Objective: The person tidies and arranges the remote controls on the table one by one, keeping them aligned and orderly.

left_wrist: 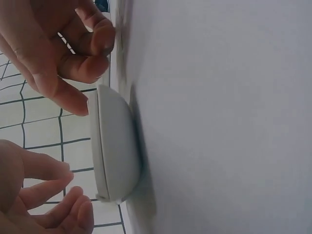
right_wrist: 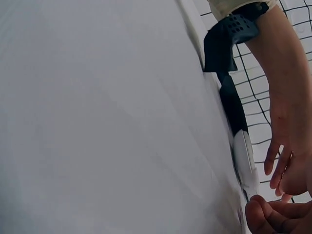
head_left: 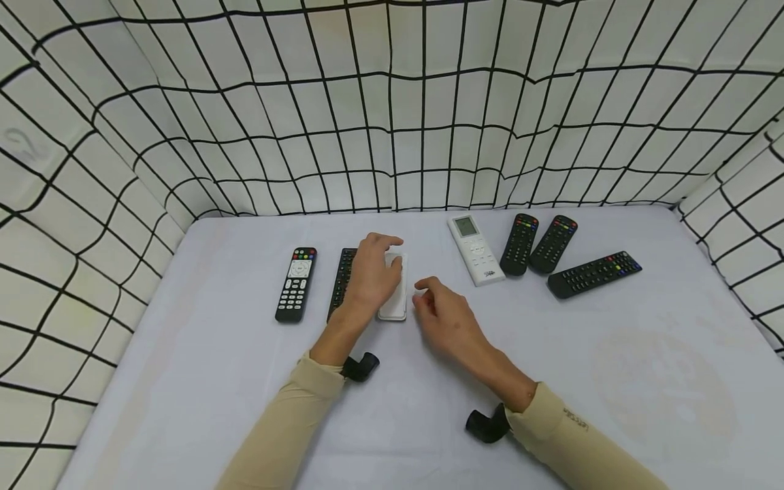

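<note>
My left hand (head_left: 370, 275) hovers over a white remote (head_left: 392, 303) on the table, hiding part of its face. Its thumb and fingers are loosely bent, with a gap above the remote in the left wrist view. My right hand (head_left: 450, 320) is just right of that remote, fingers loosely curled around nothing. In the left wrist view one right fingertip (left_wrist: 78, 105) appears beside the remote's edge; I cannot tell if it touches. A black remote (head_left: 340, 279) lies partly hidden under my left hand. Left of it is a black remote with white buttons (head_left: 297, 286).
Back right on the white cloth (head_left: 429, 442) lie a white remote with a small screen (head_left: 475, 249), two small black remotes (head_left: 519, 245) (head_left: 553, 243) and a longer black remote (head_left: 594, 274). Black netting (head_left: 392, 129) over white walls encloses the back and sides.
</note>
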A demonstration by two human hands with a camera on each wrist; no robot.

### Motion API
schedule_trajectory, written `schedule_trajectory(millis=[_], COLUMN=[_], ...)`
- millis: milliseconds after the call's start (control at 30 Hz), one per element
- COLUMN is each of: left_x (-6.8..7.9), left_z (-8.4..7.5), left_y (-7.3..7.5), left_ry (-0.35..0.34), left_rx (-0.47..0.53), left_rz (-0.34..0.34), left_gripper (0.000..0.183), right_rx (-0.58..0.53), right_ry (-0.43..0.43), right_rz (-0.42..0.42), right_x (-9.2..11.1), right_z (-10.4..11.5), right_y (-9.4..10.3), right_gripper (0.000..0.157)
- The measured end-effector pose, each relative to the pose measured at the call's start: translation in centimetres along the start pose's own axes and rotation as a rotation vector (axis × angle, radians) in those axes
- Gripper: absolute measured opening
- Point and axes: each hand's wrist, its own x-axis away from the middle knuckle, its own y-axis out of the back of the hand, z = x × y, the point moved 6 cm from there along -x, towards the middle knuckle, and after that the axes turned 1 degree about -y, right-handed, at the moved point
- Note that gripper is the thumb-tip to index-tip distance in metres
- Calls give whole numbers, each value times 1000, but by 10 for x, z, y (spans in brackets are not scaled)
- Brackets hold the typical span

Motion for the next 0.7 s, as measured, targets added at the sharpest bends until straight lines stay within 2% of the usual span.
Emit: schedule_trajectory(millis=[233, 367, 500, 700], left_x=[0, -1, -2, -1], left_z=[-7, -14, -20, -26], left_y=[-4, -6, -10, -16], left_ry=[-31, -50, -61, -61], left_rx=[48, 90, 119, 141], left_rz=[-41, -50, -49, -35], left_gripper=[28, 26, 25, 25], right_rx=[-3, 3, 20, 71], right_ry=[-28, -13, -2, -34], right_rz=[-31, -79, -117, -158], right_x=[-7, -13, -17, -19], right_z=[-10, -13, -17, -26], right_y=[18, 33, 45, 58], right_gripper=[32, 32, 31, 31])
